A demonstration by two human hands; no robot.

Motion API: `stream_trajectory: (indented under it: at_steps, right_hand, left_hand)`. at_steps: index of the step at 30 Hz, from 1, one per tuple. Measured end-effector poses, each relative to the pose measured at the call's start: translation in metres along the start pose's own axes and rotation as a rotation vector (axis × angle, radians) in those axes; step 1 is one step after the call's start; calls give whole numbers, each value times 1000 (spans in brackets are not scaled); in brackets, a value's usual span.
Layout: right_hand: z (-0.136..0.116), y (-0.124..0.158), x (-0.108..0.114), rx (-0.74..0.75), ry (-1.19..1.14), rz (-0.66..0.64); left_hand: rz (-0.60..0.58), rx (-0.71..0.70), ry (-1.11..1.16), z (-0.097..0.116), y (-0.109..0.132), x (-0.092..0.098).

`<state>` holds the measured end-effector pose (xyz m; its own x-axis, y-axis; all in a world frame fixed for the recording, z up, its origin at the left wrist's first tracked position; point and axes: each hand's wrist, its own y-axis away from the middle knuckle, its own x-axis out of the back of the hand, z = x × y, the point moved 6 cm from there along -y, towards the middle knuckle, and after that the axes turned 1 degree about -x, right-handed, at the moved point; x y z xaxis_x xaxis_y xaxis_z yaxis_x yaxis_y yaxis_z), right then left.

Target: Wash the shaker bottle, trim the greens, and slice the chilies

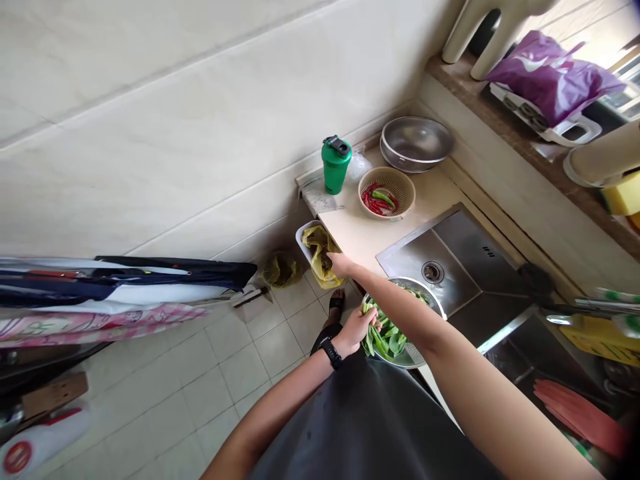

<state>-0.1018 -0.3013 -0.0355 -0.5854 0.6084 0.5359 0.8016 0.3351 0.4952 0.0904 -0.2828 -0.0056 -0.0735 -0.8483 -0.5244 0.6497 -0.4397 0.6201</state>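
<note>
My left hand (356, 329), with a black watch on its wrist, grips a bunch of green pea pods (386, 337) at the rim of a metal colander (417, 357) set on the edge of the sink. My right arm stretches forward. My right hand (340, 265) hangs over a white bin lined with a yellow bag (319, 252) on the floor beside the counter. Its fingers point down into the bag and are partly hidden, so what they hold, if anything, is unclear.
A basket of red and green chillies (387, 192), a green shaker bottle (335, 165) and a steel bowl (416, 141) stand on the counter (360, 230). The steel sink (450, 260) lies right of it. A purple bag (553, 73) sits on the sill. Folded cloth (100, 293) lies at left.
</note>
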Motion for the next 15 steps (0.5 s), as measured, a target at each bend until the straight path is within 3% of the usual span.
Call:
stream_trajectory:
  at_steps: [3,6,9,11,13,15]
  right_hand:
    - [0,-10,3,-19,25,-37]
    - [12,13,32,51,-31,38]
    - [46,76,85,106,-84,332]
    - [80,133,110,50,-18,488]
    - [114,184,113,-34,94,496]
    - [140,222,99,-98,203,434]
  left_hand:
    - [-5,-20,-8,9,0,8]
    - [18,-35,-55,15,-1,15]
    - [9,-34,-128,16,-5,16]
    - [-13,-46,-184,16,-8,14]
    - [-45,-56,-245,15,-10,9]
    - [-69,-70,-335,13,-13,3]
